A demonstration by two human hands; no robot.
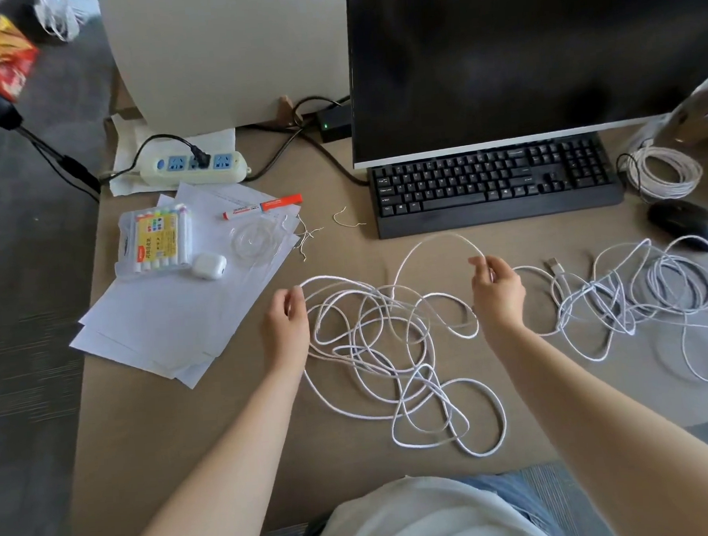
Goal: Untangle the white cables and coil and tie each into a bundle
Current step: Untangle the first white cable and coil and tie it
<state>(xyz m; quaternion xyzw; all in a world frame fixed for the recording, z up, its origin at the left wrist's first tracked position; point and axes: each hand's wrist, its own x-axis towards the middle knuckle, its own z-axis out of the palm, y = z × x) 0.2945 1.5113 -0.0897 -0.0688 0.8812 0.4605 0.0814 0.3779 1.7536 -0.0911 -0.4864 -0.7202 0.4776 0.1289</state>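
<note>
A long white cable [391, 361] lies in loose tangled loops on the brown desk in front of me. My left hand [285, 326] pinches a strand at the tangle's left edge. My right hand [496, 290] pinches another strand, which arcs up from the pile toward the keyboard. A second white cable tangle [636, 296] with a USB plug [553, 264] lies to the right of my right hand. Small pale twist ties [347, 218] lie near the papers.
A black keyboard [492, 184] and monitor [538, 49] stand behind the cables. A mouse [683, 223] and a coiled white cable [665, 170] sit at the right. Papers [173, 320], a marker box [156, 242], an earbud case [209, 266] and a power strip [197, 167] lie at the left.
</note>
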